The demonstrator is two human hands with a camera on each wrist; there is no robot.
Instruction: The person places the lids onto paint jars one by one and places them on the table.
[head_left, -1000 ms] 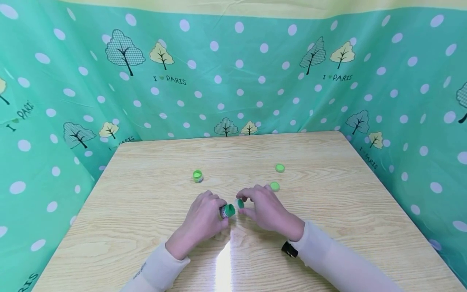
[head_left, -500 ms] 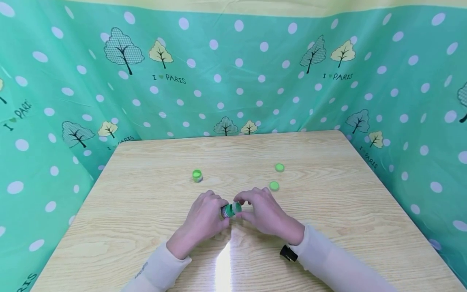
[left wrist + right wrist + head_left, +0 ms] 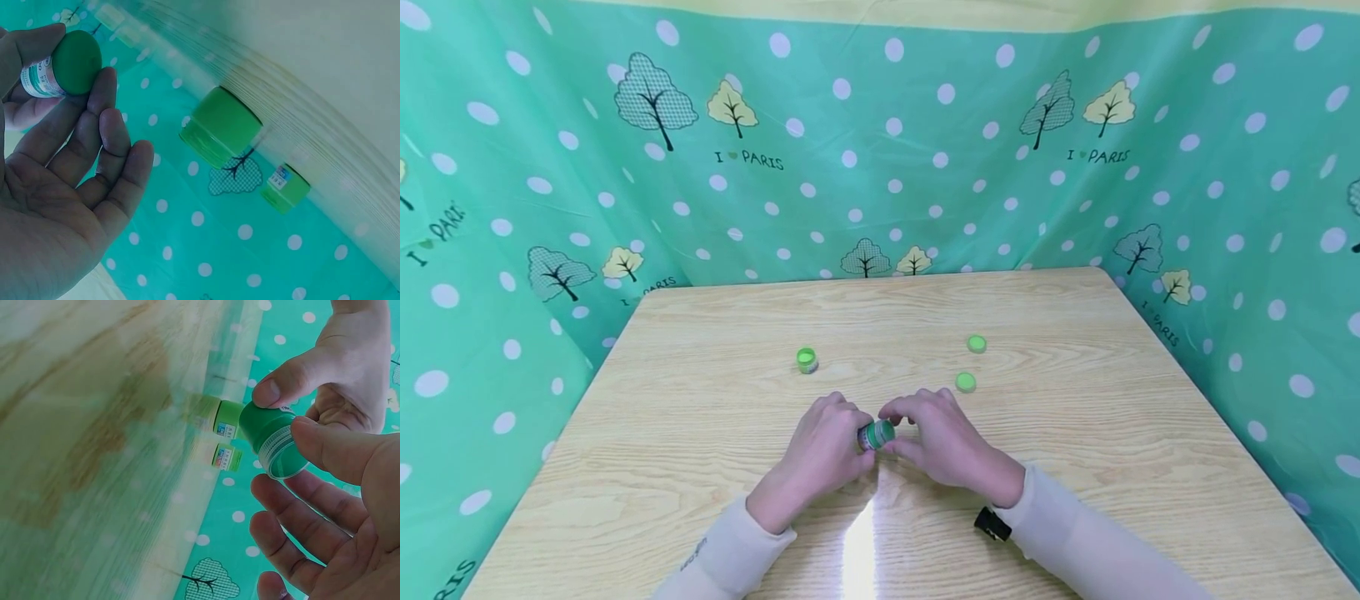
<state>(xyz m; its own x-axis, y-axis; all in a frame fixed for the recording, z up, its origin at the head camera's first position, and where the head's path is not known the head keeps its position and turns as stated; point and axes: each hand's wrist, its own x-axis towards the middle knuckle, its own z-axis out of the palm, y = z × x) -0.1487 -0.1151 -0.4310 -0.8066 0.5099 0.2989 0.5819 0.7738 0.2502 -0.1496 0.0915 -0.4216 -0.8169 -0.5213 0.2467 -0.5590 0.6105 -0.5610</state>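
Note:
Near the middle of the table, my left hand (image 3: 825, 439) grips a small dark green paint jar (image 3: 259, 419) by its body, tilted with its mouth towards the right. In the left wrist view, the green base of the jar faces the camera beside its white label. My right hand (image 3: 938, 439) has its thumb and fingertips at a clear ribbed lid (image 3: 282, 452), which sits against the jar's mouth. Its inside is tinted green. Whether the threads have caught cannot be told.
A light green jar (image 3: 807, 361) stands uncapped beyond the left hand. Both wrist views show two light green jars; one is hidden in the head view. Two light green lids (image 3: 976, 344) (image 3: 966, 382) lie beyond the right hand. A dotted curtain (image 3: 887, 167) backs the table.
The right hand has brought the lid leftwards from a small gap onto the jar's mouth. The left hand has stayed almost still. The other jar and lids have not moved.

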